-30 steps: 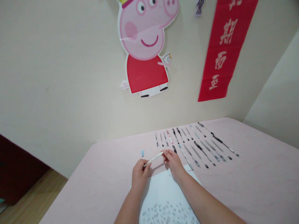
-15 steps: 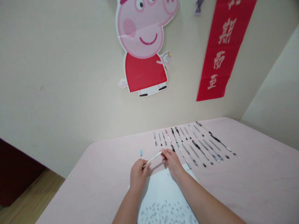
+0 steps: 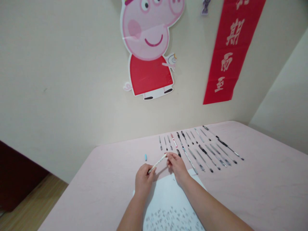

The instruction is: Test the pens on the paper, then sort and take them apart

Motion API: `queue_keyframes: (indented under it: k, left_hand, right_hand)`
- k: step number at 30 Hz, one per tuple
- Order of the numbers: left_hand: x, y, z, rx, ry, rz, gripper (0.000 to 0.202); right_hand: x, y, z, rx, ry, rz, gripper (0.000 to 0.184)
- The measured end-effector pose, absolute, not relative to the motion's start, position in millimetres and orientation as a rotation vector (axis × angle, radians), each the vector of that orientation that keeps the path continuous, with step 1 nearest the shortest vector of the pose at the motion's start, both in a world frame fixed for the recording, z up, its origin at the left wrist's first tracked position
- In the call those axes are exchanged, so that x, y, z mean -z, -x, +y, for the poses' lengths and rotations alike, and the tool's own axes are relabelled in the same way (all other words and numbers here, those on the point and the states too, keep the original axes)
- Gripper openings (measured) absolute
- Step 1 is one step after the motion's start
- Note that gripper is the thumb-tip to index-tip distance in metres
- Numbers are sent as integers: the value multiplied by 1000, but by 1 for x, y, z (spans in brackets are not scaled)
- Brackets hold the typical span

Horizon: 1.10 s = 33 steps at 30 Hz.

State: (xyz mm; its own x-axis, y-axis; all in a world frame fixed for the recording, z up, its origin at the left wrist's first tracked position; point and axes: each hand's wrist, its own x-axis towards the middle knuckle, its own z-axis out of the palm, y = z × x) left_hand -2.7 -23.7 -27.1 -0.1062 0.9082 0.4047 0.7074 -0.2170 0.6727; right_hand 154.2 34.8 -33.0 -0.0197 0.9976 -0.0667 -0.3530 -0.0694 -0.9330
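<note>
A slim white pen point(image 3: 158, 162) is held slantwise between my two hands above the far edge of a sheet of paper point(image 3: 168, 194). Its lower left end is in the closed fingers of my left hand point(image 3: 143, 179). My right hand point(image 3: 176, 165) pinches the upper right end, and the fingers hide the tip. A small light blue pen cap point(image 3: 145, 157) lies on the pink cloth, beyond my left hand. Dark handwritten marks cover the near part of the paper. Just past my right hand lies a black cap point(image 3: 178, 153).
Several pens lie in two rows to the right, among them a red and white pen point(image 3: 174, 140) and a black-gripped pen point(image 3: 209, 156). The pink-covered surface point(image 3: 108, 179) meets a wall bearing a cartoon pig cutout point(image 3: 151, 75) and a red banner point(image 3: 228, 61).
Both hands keep their hold on the white pen, in almost the same pose. The whole view has shifted very slightly.
</note>
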Motion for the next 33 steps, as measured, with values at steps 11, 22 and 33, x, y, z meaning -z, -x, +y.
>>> queue_keyframes:
  k: [11,22,33]
  left_hand:
    - [25,1,-22,-1301,-1733,1794,30]
    - [29,-2,-22,-1158,-1741,1574,22]
    - [36,1,-19,-1046,-1794,1630,19]
  right_hand:
    - [40,-150,22,-899,936,-1545,45]
    - [42,-153,29,-906,1030,-1353,34]
    - [23,-176,-6,-1058,1004,-1344,34]
